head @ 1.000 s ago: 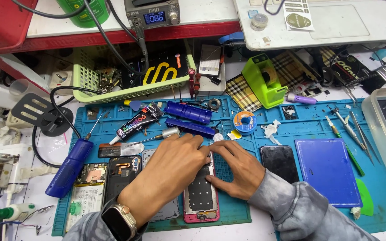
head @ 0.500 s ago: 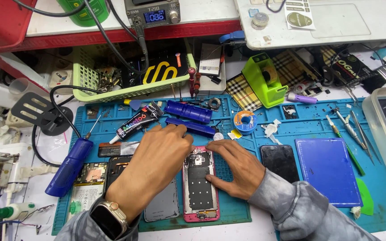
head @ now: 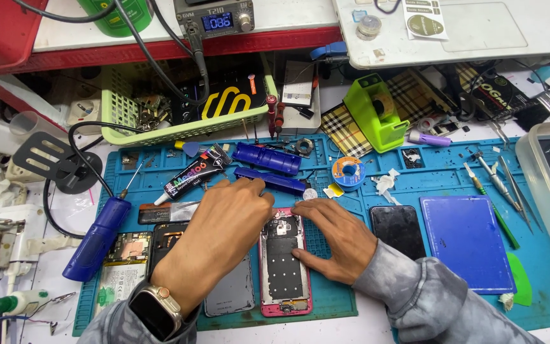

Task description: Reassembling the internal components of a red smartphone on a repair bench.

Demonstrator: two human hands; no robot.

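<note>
Small blue display (head: 218,22) top; black glue tube (head: 189,179).

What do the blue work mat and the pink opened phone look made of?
Blue work mat: likely silicone, matte, with moulded compartments. Pink opened phone: glossy pink frame, probably plastic or painted metal; dull grey metal-looking plates inside. Both hands rest on it.

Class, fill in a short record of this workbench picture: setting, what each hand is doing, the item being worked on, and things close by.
Setting: blue work mat on a cluttered bench
Left hand: palm down, fingers over the top of the opened phone; watch on wrist
Right hand: flat on the phone's right edge
Item: opened phone with pink frame, back off, lying flat
Nearby: glue tube, green tape dispenser, solder reel, tweezers
</note>
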